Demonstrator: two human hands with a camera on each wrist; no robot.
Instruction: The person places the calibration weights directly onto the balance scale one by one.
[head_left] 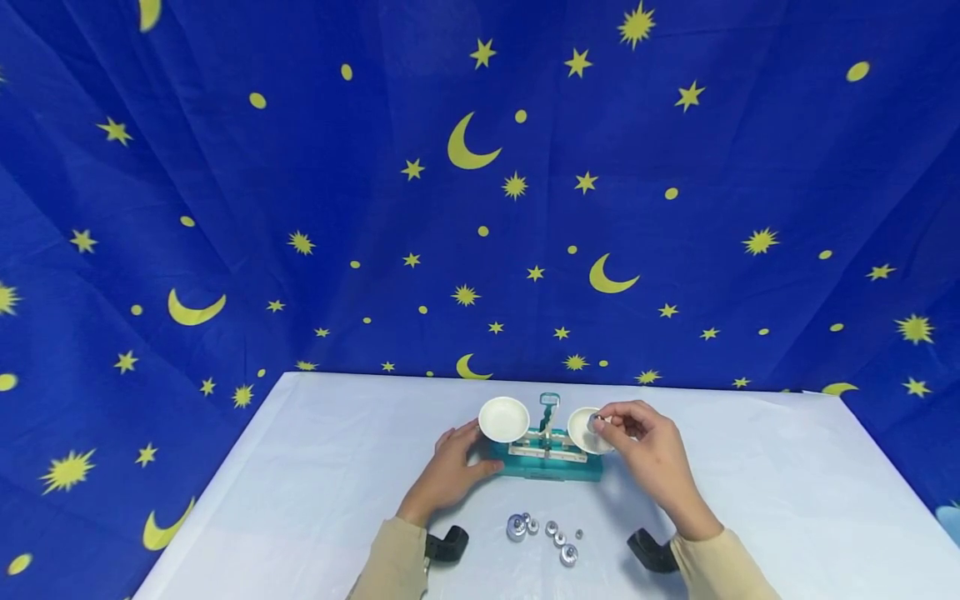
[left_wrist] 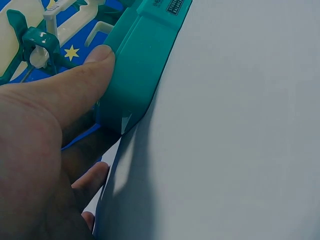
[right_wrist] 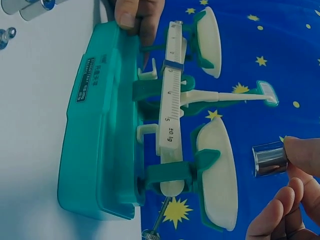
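Note:
A green balance scale (head_left: 551, 468) with two white pans stands on the table. My left hand (head_left: 450, 473) grips the left end of its base, the thumb lying on the green plastic (left_wrist: 137, 65) in the left wrist view. Between thumb and fingers, my right hand (head_left: 651, 454) pinches a shiny metal weight (right_wrist: 269, 159). This weight is over the right pan (right_wrist: 220, 175), apart from it in the right wrist view. The left pan (head_left: 504, 419) holds nothing. A graduated beam (right_wrist: 172, 95) with a blue slider (right_wrist: 173, 65) runs between the pans.
Several metal weights of different sizes, among them a large one (head_left: 516, 527) and a tiny one (head_left: 579, 534), stand on the white table (head_left: 300, 500) in front of the scale. A blue cloth (head_left: 375, 208) with yellow stars and moons hangs behind the table.

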